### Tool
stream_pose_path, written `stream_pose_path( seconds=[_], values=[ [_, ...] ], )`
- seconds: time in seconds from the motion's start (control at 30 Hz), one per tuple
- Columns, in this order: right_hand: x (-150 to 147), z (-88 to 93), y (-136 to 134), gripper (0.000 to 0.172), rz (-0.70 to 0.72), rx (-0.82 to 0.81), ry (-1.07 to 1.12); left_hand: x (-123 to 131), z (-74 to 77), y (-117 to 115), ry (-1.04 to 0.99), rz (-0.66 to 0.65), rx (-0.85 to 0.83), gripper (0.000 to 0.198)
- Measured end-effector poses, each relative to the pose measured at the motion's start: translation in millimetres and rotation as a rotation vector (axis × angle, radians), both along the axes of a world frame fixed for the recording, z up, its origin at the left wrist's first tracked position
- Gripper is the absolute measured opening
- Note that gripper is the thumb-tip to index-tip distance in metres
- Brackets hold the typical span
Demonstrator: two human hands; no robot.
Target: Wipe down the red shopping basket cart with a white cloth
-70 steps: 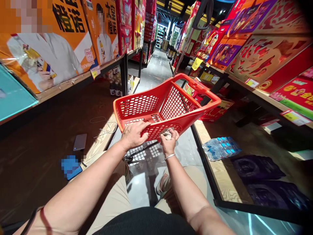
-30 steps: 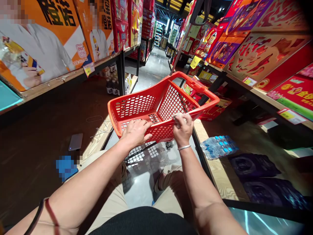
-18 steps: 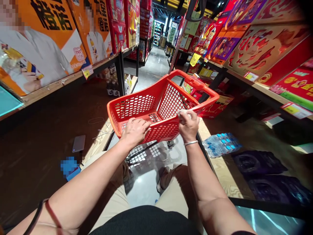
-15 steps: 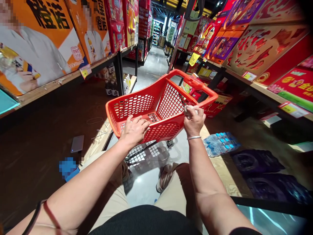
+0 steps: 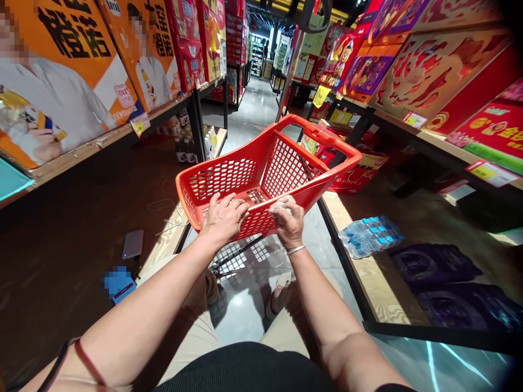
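Note:
A red plastic shopping cart (image 5: 229,161) with mesh sides stands across the aisle in front of me, turned sideways. My left hand (image 5: 224,218) grips the near rim toward its left end, fingers bent over the edge. My right hand (image 5: 289,223) is closed around a crumpled whitish cloth (image 5: 281,203), pressed to the same rim farther right. Most of the cloth is hidden by my fingers. The mesh basket floor shows with nothing in it that I can make out.
Shelves with orange boxes (image 5: 151,60) line the left; red gift boxes (image 5: 490,130) line the right. Shrink-wrapped water bottles (image 5: 371,237) lie on the low right shelf. A flat grey device (image 5: 133,244) with a cable and a blue item (image 5: 122,288) lie low at left.
My right hand has slid left along the near rim with the cloth, away from the handle end toward my left hand. The left hand and the cart have hardly moved.

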State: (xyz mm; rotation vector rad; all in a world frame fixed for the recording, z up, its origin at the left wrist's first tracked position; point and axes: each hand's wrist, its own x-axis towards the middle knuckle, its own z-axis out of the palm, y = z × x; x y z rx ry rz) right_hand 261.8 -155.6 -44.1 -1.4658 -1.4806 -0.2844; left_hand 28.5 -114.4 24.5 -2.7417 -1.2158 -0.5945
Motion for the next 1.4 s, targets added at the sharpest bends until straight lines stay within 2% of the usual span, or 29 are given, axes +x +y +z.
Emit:
stream_pose_path(
  seconds=[0.1,0.17,0.27,0.37,0.47,0.53,0.63,0.7,0.77,0.87,0.97,1.1,1.2,1.3,1.4],
  values=[
    [44.6,1.9,10.3,0.023,-0.235,0.073,0.164,-1.4,-1.8,1.3,-0.019,-0.012,-0.011,0.036],
    [53.0,-0.9,14.5,0.026,-0.288,0.095,0.267,-1.8,-2.6,2.0,-0.042,-0.024,-0.012,0.035],
    [23.0,-16.7,11.2,0.026,-0.176,0.083,0.284,-1.4,-3.9,3.3,-0.045,-0.036,0.011,0.034],
    [-36.5,-40.4,-2.5,0.026,0.011,0.009,0.174,-0.3,-4.8,4.6,-0.046,-0.041,0.046,0.035],
    [-83.4,-61.2,-14.5,0.028,0.122,-0.059,0.108,-0.7,-4.6,7.8,-0.061,-0.043,0.054,0.034],
    [-92.6,-70.8,-16.5,0.027,0.161,-0.110,0.084,-3.1,-3.8,12.3,-0.071,-0.042,0.048,0.034],
    [-71.6,-76.9,-11.3,0.024,0.124,-0.210,0.177,-10.1,-2.1,21.5,-0.076,-0.038,0.035,0.034],
    [-43.0,-74.2,-4.7,0.023,0.004,-0.224,0.289,-15.3,-1.0,27.2,-0.060,-0.046,0.025,0.034],
    [-14.2,-66.5,3.1,0.023,-0.138,-0.170,0.389,-18.9,-0.1,30.7,-0.041,-0.056,0.017,0.035],
    [6.0,-51.9,14.1,0.026,-0.244,-0.051,0.522,-19.6,0.5,31.3,-0.029,-0.059,0.015,0.035],
    [-16.6,-47.2,18.0,0.026,-0.146,-0.038,0.480,-17.4,0.0,30.0,-0.027,-0.057,0.035,0.035],
    [-73.6,-58.0,8.2,0.025,0.112,-0.156,0.287,-17.4,-3.5,32.0,-0.033,-0.043,0.068,0.037],
    [-79.5,-56.2,-1.8,0.028,0.171,-0.159,0.235,-20.7,-6.7,36.1,-0.044,-0.047,0.056,0.036],
    [-35.8,-30.1,-3.9,0.027,0.048,-0.061,0.271,-22.3,-4.8,39.4,-0.041,-0.061,0.018,0.033],
    [29.9,12.6,4.1,0.025,-0.137,0.065,0.327,-14.2,5.7,40.0,-0.007,-0.056,0.001,0.029]
  ],
)
